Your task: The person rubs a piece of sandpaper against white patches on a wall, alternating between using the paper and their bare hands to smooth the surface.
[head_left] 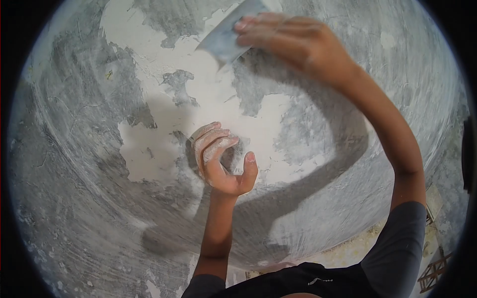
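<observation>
A flat, greyish scraper blade (226, 37) lies against the upper part of a curved grey surface (308, 208), with my right hand (293, 42) gripping it at its right side. That hand is slightly blurred. White plaster-like patches (149, 149) spread over the middle and upper left of the surface. My left hand (221, 161) is in front of the middle patches, its fingers curled but apart from the thumb, and nothing shows between them. White residue coats its fingers.
At the lower right, a brown lattice-like object (435, 273) stands near a pale floor area (348, 251). A dark object (467, 154) shows at the right edge. Shadows of the arms fall across the curved surface.
</observation>
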A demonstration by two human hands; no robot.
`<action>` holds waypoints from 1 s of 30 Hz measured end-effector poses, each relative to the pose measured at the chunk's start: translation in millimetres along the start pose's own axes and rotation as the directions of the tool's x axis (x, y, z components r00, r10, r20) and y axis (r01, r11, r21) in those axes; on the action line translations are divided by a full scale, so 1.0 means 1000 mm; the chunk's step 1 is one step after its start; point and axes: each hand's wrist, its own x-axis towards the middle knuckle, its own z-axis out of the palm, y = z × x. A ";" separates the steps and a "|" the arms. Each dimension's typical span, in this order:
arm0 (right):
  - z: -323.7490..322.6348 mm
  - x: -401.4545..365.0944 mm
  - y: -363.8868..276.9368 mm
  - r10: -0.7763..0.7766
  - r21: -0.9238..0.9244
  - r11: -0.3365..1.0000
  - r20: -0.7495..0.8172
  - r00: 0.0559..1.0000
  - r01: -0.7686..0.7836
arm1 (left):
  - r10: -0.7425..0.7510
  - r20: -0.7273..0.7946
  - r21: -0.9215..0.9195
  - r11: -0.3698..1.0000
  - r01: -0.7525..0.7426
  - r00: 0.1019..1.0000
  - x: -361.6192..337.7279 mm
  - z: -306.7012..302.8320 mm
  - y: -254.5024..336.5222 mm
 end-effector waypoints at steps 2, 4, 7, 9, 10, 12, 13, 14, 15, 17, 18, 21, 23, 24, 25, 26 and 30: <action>-0.015 -0.010 0.030 0.345 -0.097 0.938 0.199 0.917 -0.332 | 0.005 0.001 0.007 1.000 -0.005 1.000 0.002 0.000 0.000; -0.034 0.016 0.041 0.366 -0.142 0.921 -0.001 0.931 -0.363 | -0.004 0.016 0.006 1.000 0.004 1.000 0.001 0.001 0.004; -0.009 -0.004 0.001 0.326 -0.125 0.943 0.154 0.933 -0.309 | -0.013 0.012 0.011 1.000 0.013 1.000 0.001 0.002 0.006; 0.008 -0.019 -0.004 0.063 -0.073 0.996 0.067 0.996 -0.058 | -0.007 0.020 0.017 1.000 0.006 1.000 0.002 0.002 0.005; 0.005 -0.022 -0.003 0.009 -0.044 0.999 0.057 0.998 -0.007 | -0.006 0.021 0.012 1.000 0.005 1.000 0.000 0.001 0.006; -0.016 -0.021 0.025 0.214 -0.081 0.975 0.096 0.972 -0.207 | -0.001 0.009 0.023 1.000 0.001 1.000 0.000 0.001 0.005; -0.026 -0.010 0.038 0.337 -0.083 0.939 0.031 0.941 -0.333 | -0.007 0.008 0.024 1.000 0.007 1.000 -0.001 0.000 0.005; -0.037 0.001 0.051 0.453 -0.069 0.888 -0.036 0.891 -0.454 | -0.008 0.003 0.021 1.000 0.008 1.000 -0.002 0.000 0.005; -0.034 0.005 0.048 0.483 -0.093 0.870 -0.041 0.874 -0.485 | -0.005 -0.010 0.017 1.000 0.005 1.000 -0.001 0.002 0.005; -0.026 0.006 0.029 0.435 -0.092 0.897 0.012 0.900 -0.432 | -0.011 -0.015 0.025 1.000 0.012 1.000 0.000 0.004 0.007; -0.021 0.000 0.014 0.345 -0.065 0.938 0.066 0.936 -0.341 | -0.008 -0.019 0.037 0.999 0.009 1.000 0.002 0.005 0.007; -0.026 -0.011 0.022 0.194 -0.010 0.981 0.152 0.969 -0.195 | -0.006 0.006 0.033 0.999 0.005 1.000 0.004 0.002 0.008; -0.035 -0.005 0.064 0.217 -0.088 0.972 -0.014 0.976 -0.218 | -0.001 0.004 0.040 0.999 0.001 1.000 0.006 0.002 0.008; -0.047 0.012 0.064 0.548 -0.072 0.835 0.011 0.837 -0.546 | -0.013 0.017 0.044 0.999 0.012 1.000 0.006 0.002 0.010; -0.049 0.021 0.060 0.613 -0.079 0.788 0.005 0.790 -0.611 | -0.013 0.019 0.040 0.999 0.012 1.000 0.007 0.002 0.011; -0.048 0.031 0.056 0.670 -0.088 0.739 -0.003 0.742 -0.668 | -0.028 0.015 0.029 0.999 0.027 1.000 0.011 0.004 0.013; 0.009 -0.003 0.035 0.177 -0.162 0.969 -0.083 0.981 -0.189 | -0.018 0.016 -0.013 1.000 0.018 1.000 0.027 0.008 0.017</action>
